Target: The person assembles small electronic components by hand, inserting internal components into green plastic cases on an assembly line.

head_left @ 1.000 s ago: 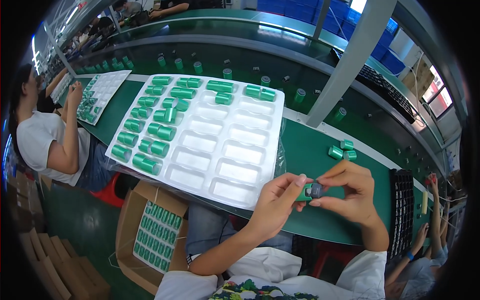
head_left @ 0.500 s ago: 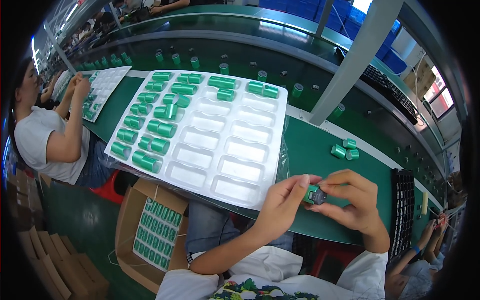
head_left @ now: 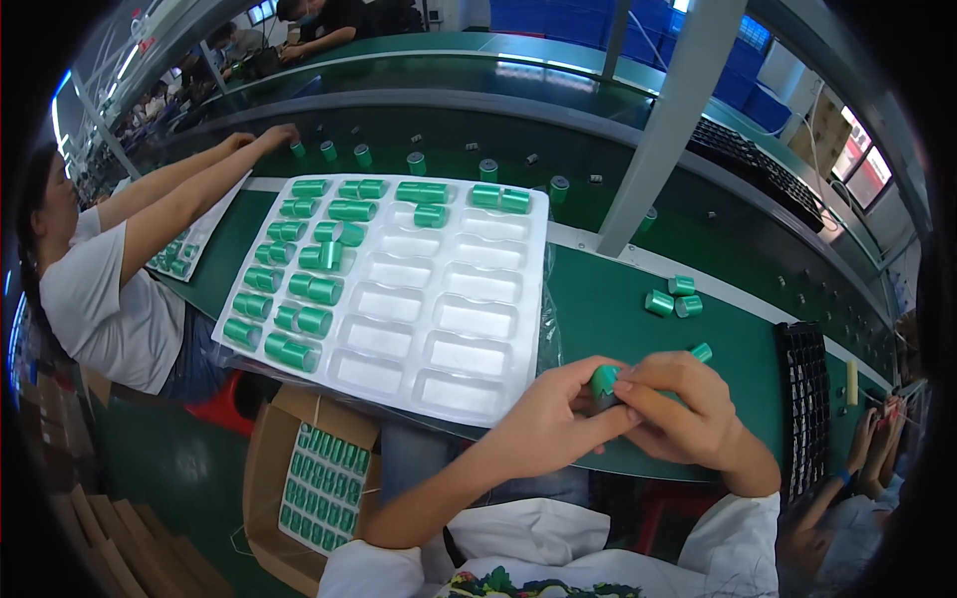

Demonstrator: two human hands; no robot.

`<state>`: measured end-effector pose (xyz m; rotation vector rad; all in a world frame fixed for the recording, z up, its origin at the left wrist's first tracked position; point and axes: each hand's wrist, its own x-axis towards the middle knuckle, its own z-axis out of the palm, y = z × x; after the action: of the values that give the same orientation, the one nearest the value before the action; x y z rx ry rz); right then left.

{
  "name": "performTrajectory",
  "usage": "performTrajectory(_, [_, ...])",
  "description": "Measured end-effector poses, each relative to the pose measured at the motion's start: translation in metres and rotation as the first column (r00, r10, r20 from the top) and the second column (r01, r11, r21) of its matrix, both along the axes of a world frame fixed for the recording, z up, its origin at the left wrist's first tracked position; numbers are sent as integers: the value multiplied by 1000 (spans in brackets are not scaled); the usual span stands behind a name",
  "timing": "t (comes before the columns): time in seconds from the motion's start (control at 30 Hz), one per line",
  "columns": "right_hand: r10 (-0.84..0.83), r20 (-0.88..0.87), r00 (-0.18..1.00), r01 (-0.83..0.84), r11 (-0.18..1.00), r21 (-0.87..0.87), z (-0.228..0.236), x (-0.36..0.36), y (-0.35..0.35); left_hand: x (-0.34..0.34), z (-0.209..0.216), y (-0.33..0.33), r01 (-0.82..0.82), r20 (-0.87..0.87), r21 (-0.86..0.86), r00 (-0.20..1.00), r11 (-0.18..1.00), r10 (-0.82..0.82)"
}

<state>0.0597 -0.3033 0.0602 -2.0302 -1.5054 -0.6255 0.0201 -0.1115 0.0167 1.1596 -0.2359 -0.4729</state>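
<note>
Between my two hands is a small green cylinder with a dark part at its lower end, mostly covered by fingers. My left hand closes round it from the left, thumb across the front. From the right, my right hand pinches at it with thumb and forefinger. Just beyond my right knuckles shows another green cylinder; I cannot tell whether it lies on the bench or touches the hand. To the left lies a white moulded tray, its two left columns filled with green cylinders and some more along its far edge.
Three loose green cylinders lie on the green bench. Others stand on the dark conveyor behind a grey post. A black rack is at right, a carton below left. A co-worker's arm reaches across at left.
The green cylinder in my hands has been turned more upright, and its dark end is now largely covered. The co-worker at left has stretched both arms toward the conveyor. My view has shifted slightly.
</note>
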Motion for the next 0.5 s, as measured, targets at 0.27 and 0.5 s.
performTrajectory(0.27, [-683,-405,608,775,620,119,-41,170,-103,90,30,100,-881,886,453,428,136,-176])
performTrajectory(0.5, [-753,-422,505,782,606,-144,-114,219,-142,135,-27,137,-722,710,691,670,33,-219])
